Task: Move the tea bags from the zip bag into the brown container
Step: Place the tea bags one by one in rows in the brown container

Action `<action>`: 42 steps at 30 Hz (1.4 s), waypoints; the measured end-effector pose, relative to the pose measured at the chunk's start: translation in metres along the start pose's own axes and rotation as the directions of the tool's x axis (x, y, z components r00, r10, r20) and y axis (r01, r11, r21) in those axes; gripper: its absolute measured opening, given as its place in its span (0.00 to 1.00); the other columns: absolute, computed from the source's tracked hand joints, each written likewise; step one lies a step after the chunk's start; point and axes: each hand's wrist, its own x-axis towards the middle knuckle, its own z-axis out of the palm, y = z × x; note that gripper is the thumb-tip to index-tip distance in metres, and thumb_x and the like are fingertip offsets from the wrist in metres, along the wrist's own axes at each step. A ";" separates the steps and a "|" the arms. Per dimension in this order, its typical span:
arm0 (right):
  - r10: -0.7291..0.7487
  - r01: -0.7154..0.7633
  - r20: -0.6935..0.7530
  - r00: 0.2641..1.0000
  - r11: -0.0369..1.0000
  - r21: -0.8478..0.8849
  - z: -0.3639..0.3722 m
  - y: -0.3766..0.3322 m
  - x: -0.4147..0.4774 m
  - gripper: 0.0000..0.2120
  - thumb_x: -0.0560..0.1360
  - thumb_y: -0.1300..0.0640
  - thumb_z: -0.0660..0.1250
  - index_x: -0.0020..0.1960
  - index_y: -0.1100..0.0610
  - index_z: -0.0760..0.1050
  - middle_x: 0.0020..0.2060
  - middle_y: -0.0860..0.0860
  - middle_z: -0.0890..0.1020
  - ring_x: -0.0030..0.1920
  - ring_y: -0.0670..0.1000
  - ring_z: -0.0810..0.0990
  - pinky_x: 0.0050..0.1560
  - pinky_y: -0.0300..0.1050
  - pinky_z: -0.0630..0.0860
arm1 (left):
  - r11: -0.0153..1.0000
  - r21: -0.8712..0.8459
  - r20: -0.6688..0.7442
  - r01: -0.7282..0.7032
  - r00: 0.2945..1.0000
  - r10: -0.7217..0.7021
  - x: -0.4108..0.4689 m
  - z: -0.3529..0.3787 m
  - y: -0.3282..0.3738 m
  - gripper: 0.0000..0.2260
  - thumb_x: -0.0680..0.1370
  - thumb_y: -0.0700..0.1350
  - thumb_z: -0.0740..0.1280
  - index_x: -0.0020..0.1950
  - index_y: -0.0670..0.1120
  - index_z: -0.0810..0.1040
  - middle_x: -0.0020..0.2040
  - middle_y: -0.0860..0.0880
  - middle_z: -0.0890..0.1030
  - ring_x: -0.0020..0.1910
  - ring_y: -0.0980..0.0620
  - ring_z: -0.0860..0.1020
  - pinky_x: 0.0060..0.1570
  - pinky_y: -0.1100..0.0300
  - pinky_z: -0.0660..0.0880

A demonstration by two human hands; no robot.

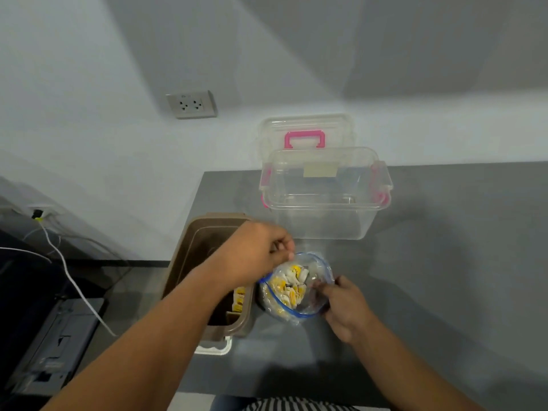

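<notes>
A striped shirt is cut off by the bottom edge. On the grey desk the right hand grips the near right rim of the zip bag, fingers clamped on the plastic. The bag stands open with its blue strip round the mouth. Inside lie yellow-and-white tea bags; their print is too small to read.

The left hand reaches across the brown container to the bag's far rim. Its fingers are bunched together and blurred, so I cannot tell whether they pinch the rim, a tea bag or nothing. That forearm hides much of the container, which stands open just left of the bag with a few tea bags at its near end. A white piece pokes out beneath its near corner.

Farther back stands a clear box with pink latches and a blank tape patch. Its lid, with a pink handle, leans on the wall behind. A socket sits on the wall to the left. A white cable trails beside the desk.
</notes>
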 end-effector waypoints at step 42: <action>-0.012 0.014 -0.035 0.999 0.997 0.081 0.000 -0.010 0.002 0.07 0.80 0.70 0.58 0.51 0.62 0.74 0.37 0.56 0.81 0.34 0.51 0.81 0.35 0.46 0.76 | 0.984 0.127 0.182 -0.125 0.978 0.101 0.029 0.044 -0.016 0.06 0.75 0.48 0.74 0.51 0.50 0.85 0.46 0.55 0.84 0.45 0.59 0.80 0.49 0.62 0.77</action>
